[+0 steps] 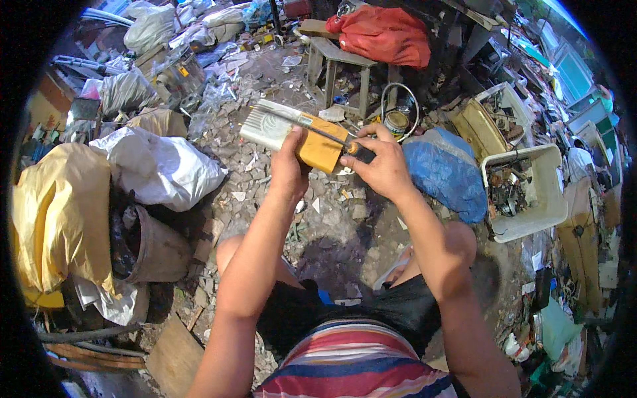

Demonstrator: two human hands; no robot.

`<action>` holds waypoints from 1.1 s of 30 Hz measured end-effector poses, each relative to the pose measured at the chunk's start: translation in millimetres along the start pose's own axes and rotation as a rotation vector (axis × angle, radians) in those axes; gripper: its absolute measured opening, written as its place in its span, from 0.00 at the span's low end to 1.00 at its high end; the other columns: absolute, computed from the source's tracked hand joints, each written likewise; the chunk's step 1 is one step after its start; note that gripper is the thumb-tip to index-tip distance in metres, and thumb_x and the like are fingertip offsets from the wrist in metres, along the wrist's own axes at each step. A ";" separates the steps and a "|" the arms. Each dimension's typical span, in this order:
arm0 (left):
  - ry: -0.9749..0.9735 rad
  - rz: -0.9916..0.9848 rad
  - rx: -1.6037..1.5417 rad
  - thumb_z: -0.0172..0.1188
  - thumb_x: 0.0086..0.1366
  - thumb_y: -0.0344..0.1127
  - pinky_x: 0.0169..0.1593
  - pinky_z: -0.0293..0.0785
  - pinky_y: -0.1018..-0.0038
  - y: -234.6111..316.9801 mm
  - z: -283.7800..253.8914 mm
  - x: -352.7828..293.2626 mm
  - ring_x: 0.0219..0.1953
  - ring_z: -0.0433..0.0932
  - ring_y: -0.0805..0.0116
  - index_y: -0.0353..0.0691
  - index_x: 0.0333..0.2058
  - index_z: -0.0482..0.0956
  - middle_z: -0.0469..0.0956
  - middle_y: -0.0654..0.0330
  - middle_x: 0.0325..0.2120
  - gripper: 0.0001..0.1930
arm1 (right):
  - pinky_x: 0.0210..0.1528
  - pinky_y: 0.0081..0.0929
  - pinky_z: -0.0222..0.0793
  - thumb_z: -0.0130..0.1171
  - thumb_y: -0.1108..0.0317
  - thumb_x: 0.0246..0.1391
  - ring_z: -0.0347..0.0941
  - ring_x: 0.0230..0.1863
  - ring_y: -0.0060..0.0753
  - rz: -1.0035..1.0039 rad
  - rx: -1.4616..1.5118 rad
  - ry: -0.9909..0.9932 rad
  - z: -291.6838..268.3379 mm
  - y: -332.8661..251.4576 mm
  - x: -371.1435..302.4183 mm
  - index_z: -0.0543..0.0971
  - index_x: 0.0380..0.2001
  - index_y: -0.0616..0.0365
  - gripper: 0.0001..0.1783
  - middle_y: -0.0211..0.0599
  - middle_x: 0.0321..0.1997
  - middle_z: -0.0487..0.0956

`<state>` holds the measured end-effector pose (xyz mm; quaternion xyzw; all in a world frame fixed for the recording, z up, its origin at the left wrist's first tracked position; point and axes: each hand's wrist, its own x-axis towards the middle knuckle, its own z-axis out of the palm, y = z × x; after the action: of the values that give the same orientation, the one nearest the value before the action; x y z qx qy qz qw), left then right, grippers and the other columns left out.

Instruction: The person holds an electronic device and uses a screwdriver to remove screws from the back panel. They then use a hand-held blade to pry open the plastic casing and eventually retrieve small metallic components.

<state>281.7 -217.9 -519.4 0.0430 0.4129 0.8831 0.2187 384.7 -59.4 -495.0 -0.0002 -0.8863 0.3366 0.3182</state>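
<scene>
Above rubble-strewn ground [332,222], a person's left hand [288,166] holds a boxy yellow-and-white casing [321,150], apparently plastic, fingers clasped around its near long edge. The right hand's [386,166] fingers curl around a black-and-orange-handled screwdriver [361,153]. The casing looks stiff, light and smooth, best gripped by its long sides.

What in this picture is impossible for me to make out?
All in the head view:
Yellow-and-white box: its underside faces away from the camera.
Left grip: most of its fingers are hidden behind the box.
Red sack: opaque, so any contents are hidden.
Pale tub: the jumbled bits inside are too small to name.
Striped shirt: cut off by the lower edge.
</scene>
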 end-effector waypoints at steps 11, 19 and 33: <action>-0.010 -0.227 -0.002 0.49 0.65 0.43 0.54 0.71 0.63 -4.8 -10.9 10.8 0.47 0.77 0.58 0.33 0.51 0.68 0.76 0.51 0.45 0.21 | 0.46 0.30 0.70 0.71 0.60 0.42 0.76 0.41 0.38 0.117 0.025 -0.212 8.4 5.0 -1.5 0.81 0.31 0.66 0.19 0.41 0.37 0.79; 0.081 -0.322 0.082 0.48 0.65 0.43 0.53 0.73 0.64 -13.0 -11.7 10.7 0.46 0.77 0.59 0.36 0.50 0.68 0.76 0.51 0.44 0.20 | 0.41 0.32 0.70 0.67 0.55 0.45 0.75 0.37 0.39 0.234 0.024 -0.433 1.1 4.2 3.7 0.81 0.33 0.64 0.21 0.44 0.35 0.78; 0.068 -0.053 -0.010 0.45 0.65 0.61 0.49 0.71 0.60 -24.9 5.0 6.4 0.41 0.74 0.59 0.40 0.47 0.66 0.72 0.55 0.38 0.28 | 0.31 0.33 0.67 0.64 0.58 0.51 0.71 0.24 0.30 0.310 0.125 -0.362 18.1 10.0 -8.3 0.80 0.33 0.63 0.17 0.39 0.25 0.78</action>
<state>286.0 -197.6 -535.4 0.0009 0.4169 0.8798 0.2283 379.0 -64.2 -516.1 -0.0562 -0.8957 0.4301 0.0980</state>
